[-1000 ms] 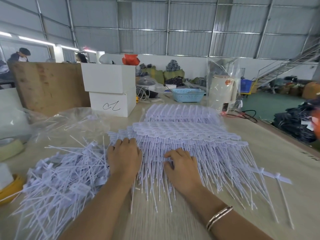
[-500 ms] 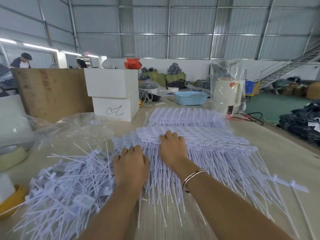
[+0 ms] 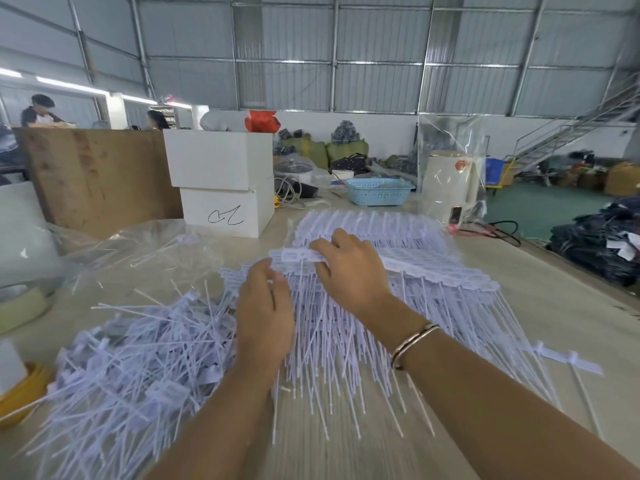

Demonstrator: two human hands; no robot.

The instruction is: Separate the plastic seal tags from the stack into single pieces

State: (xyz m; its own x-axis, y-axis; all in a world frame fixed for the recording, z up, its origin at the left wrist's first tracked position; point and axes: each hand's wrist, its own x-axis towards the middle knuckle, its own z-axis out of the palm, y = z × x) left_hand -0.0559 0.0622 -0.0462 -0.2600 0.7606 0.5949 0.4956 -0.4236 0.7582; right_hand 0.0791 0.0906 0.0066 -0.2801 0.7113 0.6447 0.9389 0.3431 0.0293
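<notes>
A wide stack of white plastic seal tags lies fanned on the table, flag ends away from me and thin tails toward me. My right hand reaches over the stack and pinches the top strip of joined tags at its flag end, thumb underneath. My left hand lies palm down on the stack's left side, its fingertips curled onto the flag ends just left of that strip. A loose heap of single tags spreads out to the left of my left arm.
A crumpled clear plastic bag lies behind the loose heap. Two white boxes, a blue basket and a cream appliance stand at the table's far side. A few joined tags lie at right, a yellow object at left.
My right hand moved forward from the tails up to the flag ends and took hold of the top strip. My left hand slid forward a little along the stack's left side.
</notes>
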